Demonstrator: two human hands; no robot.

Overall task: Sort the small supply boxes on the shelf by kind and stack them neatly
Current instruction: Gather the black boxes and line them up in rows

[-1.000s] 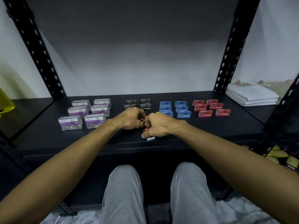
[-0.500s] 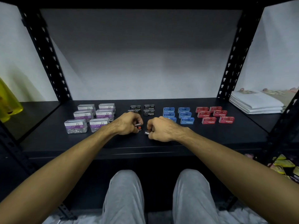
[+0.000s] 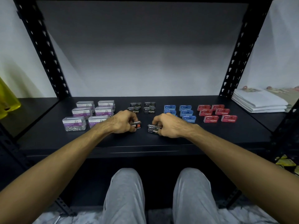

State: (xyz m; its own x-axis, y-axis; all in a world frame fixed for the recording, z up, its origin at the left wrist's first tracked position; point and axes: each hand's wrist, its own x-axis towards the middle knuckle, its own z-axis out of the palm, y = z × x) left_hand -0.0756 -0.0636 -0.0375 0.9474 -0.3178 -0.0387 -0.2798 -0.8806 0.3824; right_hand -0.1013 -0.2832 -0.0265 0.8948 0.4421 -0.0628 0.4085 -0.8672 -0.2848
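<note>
On the black shelf (image 3: 145, 143) the boxes lie in groups by kind: clear paper clip boxes (image 3: 87, 112) at the left, black staple boxes (image 3: 143, 107) in the middle, blue staple boxes (image 3: 186, 112) and red staple boxes (image 3: 216, 113) to the right. My left hand (image 3: 121, 121) grips a black staple box (image 3: 136, 124), tilted, just above the shelf. My right hand (image 3: 168, 125) holds another black staple box (image 3: 152, 129) that rests on the shelf in front of the black group.
Black perforated uprights (image 3: 43, 50) stand at the back corners. A stack of white papers (image 3: 258, 102) lies on the shelf to the right, a yellow transparent object (image 3: 6, 101) at the far left. My knees in grey trousers (image 3: 124, 196) are below the shelf edge.
My hands were pressed together over the boxes; they have moved apart, each with one black staple box. The right-hand box now rests flat with its label showing.
</note>
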